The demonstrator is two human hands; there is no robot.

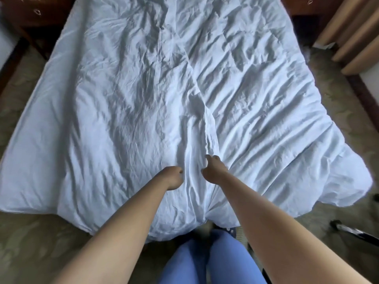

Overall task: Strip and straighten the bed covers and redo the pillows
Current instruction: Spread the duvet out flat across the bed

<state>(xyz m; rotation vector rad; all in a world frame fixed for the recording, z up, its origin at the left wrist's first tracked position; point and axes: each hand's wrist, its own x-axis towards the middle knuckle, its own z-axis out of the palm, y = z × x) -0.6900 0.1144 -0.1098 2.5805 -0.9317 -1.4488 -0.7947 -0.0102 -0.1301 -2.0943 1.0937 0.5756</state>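
Observation:
A wrinkled white duvet [143, 103] lies spread over the whole bed, and its foot edge hangs down in front of my legs. A long raised fold runs up its middle. My left hand [173, 178] is near the foot edge just left of that fold, its fingers curled into the fabric. My right hand [213, 170] is a short way to the right, and its fingers and thumb pinch the lower end of the fold. No pillows are in view.
Dark wooden nightstands stand at the far left [30, 13] and far right [307, 5] of the bed. Beige curtains [352, 33] hang at the right. Patterned carpet [30, 242] surrounds the bed. A dark object with a metal part [352, 230] lies on the floor at the right.

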